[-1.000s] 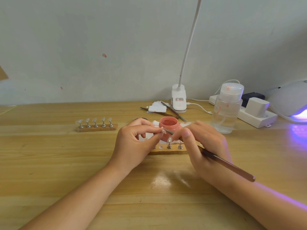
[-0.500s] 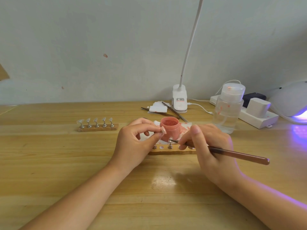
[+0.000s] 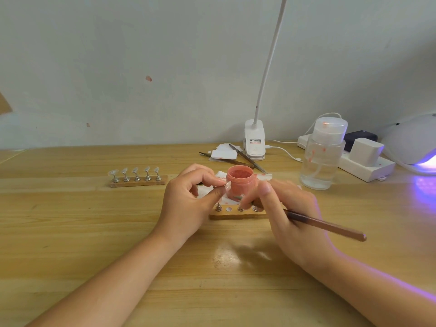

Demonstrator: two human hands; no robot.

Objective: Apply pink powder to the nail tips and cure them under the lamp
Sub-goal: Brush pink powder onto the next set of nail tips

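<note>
Left hand (image 3: 186,204): raised just above the counter, thumb and forefinger pinching a small pale nail tip on a little stem (image 3: 227,185), the tip held just left of the jar.
Right hand (image 3: 283,208): fingers curled round a long brown-handled brush (image 3: 325,226), handle slanting out to the right and down; brush end low, in front of the jar's base.
Open round jar of pink powder (image 3: 239,182): upright on a white paper sheet stained pink (image 3: 218,175), between the two hands and just behind the near stand.
Near wooden strip stand with metal pegs (image 3: 236,214): flat on the counter below the fingers, partly hidden by the right hand; one round socket showing bare among the pegs.
Far wooden strip stand carrying five clear nail tips on metal pegs (image 3: 138,178): well left of the jar, tips all leaning the same way.
White dome-shaped curing lamp (image 3: 412,140): far right edge, violet light spilling from its mouth onto the wood.
Clear plastic pump bottle with a white cap (image 3: 323,154): upright, right of the jar, in front of a white power strip with a white plug block (image 3: 364,164).
White clip-on desk lamp with a thin bent neck (image 3: 254,142): base at the back edge by the wall.
Light wooden counter (image 3: 70,232): carrying all of the above.
</note>
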